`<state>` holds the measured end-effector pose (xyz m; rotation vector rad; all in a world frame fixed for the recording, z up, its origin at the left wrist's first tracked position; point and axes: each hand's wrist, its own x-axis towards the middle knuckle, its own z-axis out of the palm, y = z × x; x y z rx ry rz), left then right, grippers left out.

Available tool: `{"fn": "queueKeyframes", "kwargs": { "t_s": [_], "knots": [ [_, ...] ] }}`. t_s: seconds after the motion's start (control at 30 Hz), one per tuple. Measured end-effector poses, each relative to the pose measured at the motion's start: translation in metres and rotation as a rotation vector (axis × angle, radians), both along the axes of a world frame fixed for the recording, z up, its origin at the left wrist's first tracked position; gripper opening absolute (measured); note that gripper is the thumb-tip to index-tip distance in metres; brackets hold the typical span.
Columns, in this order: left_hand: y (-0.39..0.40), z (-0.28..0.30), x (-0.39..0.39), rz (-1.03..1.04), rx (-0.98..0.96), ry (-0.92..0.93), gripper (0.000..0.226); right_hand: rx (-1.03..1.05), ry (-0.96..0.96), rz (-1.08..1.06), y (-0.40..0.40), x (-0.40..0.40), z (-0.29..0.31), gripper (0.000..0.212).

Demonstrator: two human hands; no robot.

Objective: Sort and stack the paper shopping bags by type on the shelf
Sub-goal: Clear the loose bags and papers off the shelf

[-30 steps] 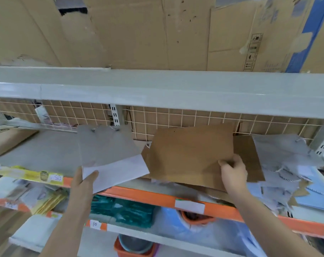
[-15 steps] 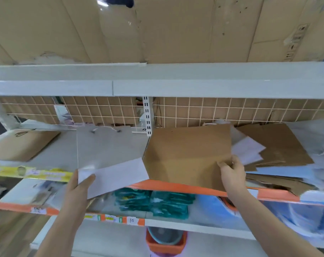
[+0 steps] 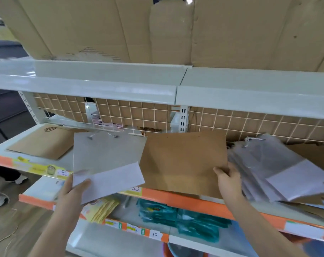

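Fingers (image 3: 220, 172) of our right hand (image 3: 228, 182) are pinching the lower right corner of a brown bag (image 3: 183, 162); our left hand (image 3: 72, 191) is gripping a grey bag (image 3: 103, 156) by its white base. We are holding both bags over the shelf (image 3: 194, 201), beside a grey pile (image 3: 279, 173) and another brown bag (image 3: 40, 143).

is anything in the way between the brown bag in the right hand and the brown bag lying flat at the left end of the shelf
Yes. The grey bag held by the left hand hangs between the held brown bag and the flat brown bag at the left end. The right hand would need to carry its bag over or around it.
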<state>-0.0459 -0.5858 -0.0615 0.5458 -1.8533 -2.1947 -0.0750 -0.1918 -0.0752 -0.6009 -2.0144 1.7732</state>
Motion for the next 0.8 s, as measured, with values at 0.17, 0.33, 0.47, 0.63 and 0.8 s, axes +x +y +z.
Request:
{"fn": "queueKeyframes", "kwargs": {
  "t_s": [0.17, 0.33, 0.47, 0.63, 0.8],
  "knots": [
    [-0.035, 0.008, -0.031, 0.019, -0.032, 0.012, 0.032, 0.012, -0.046, 0.033, -0.035, -0.045, -0.002, 0.017],
    [-0.059, 0.008, -0.054, 0.042, -0.006, 0.04, 0.028, 0.065, -0.05, 0.041, -0.07, -0.076, 0.002, 0.016],
    [-0.088, 0.006, -0.07, 0.04, 0.014, 0.042, 0.031, 0.07, -0.048, 0.069, -0.096, -0.09, 0.0, 0.018],
    [-0.148, -0.002, -0.086, 0.031, 0.013, 0.031, 0.029, 0.022, -0.051, -0.009, -0.147, -0.101, -0.008, 0.018],
    [-0.227, -0.003, -0.092, -0.085, -0.027, 0.036, 0.027, -0.069, -0.035, -0.078, -0.22, -0.095, -0.016, 0.012]
  ]
}}
